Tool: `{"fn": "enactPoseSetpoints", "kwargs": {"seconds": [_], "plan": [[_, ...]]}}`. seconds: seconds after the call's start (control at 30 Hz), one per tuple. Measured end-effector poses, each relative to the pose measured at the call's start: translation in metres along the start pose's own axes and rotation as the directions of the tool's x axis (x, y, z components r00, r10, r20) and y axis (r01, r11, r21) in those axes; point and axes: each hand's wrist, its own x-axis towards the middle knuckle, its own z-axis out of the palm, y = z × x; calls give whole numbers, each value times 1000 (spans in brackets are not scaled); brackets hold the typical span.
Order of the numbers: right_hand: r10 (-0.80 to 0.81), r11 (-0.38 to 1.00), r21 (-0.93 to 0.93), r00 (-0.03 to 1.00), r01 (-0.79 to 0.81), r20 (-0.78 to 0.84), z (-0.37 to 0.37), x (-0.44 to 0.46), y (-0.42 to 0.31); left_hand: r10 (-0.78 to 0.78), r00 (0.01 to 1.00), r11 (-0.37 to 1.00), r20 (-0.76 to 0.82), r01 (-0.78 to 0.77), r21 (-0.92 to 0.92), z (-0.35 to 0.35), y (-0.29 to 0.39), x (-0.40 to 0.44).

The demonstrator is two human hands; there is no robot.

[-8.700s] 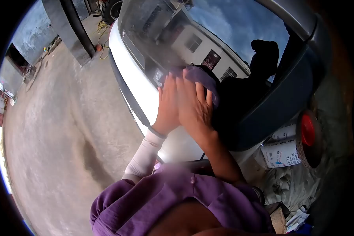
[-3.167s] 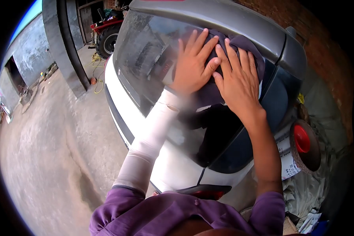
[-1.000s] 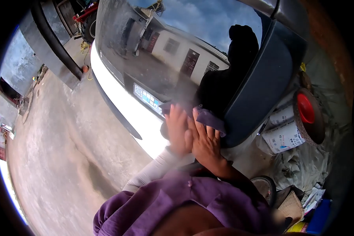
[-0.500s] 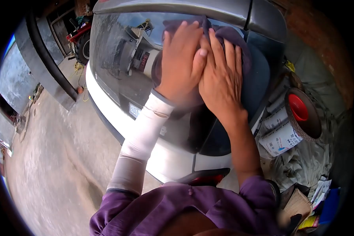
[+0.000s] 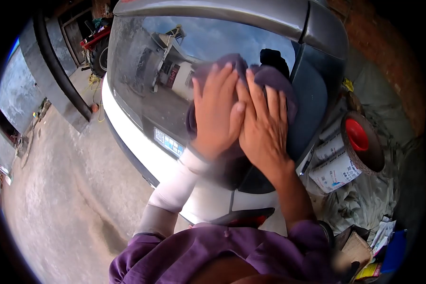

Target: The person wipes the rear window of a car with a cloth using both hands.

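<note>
A dark purple cloth (image 5: 277, 80) lies bunched against the rear window (image 5: 213, 38) of a white and grey car. My left hand (image 5: 217, 109), below a pale sleeve, rests flat on the cloth with its fingers spread. Close beside it, my right hand (image 5: 265, 118) also presses on the cloth, fingers apart and stretched upward. The two hands touch or nearly touch near the left thumb. The cloth shows above and around the fingertips; its part under the palms is hidden. A sticker with a square code (image 5: 168, 141) sits at the glass's lower left edge.
Printed buckets (image 5: 336, 170) and a round container with a red dish (image 5: 357, 135) stand right of the car on crumpled sheeting (image 5: 364, 203). A grey pillar (image 5: 57, 75), a wheeled red machine (image 5: 98, 42) and yellow cord (image 5: 93, 81) are at the left. Concrete floor (image 5: 57, 180) lies below.
Since half a second ago both hands and the cloth have moved down the glass, away from its top edge. A second ago they were lower still, near the window's bottom edge.
</note>
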Motion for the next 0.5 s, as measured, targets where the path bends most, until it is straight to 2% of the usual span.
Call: {"fn": "enactPoseSetpoints", "kwargs": {"seconds": [0.13,0.27,0.3,0.4,0.5], "plan": [[-43,997,-76,987,31,-152,0,52,17,79,991,996,-112,-75,39,10,-16,55],[-14,999,-54,976,2,-219,4,62,14,33,993,998,-116,-28,47,8,-16,63],[-12,997,-82,981,-4,-191,4,57,12,17,994,999,-108,-12,47,7,-14,55],[12,1000,12,992,-10,-123,2,31,0,-16,997,1000,-82,17,11,5,-11,25],[23,999,-34,1000,-22,18,5,-5,-9,-36,999,999,-31,36,-6,1,-4,-13]]}}
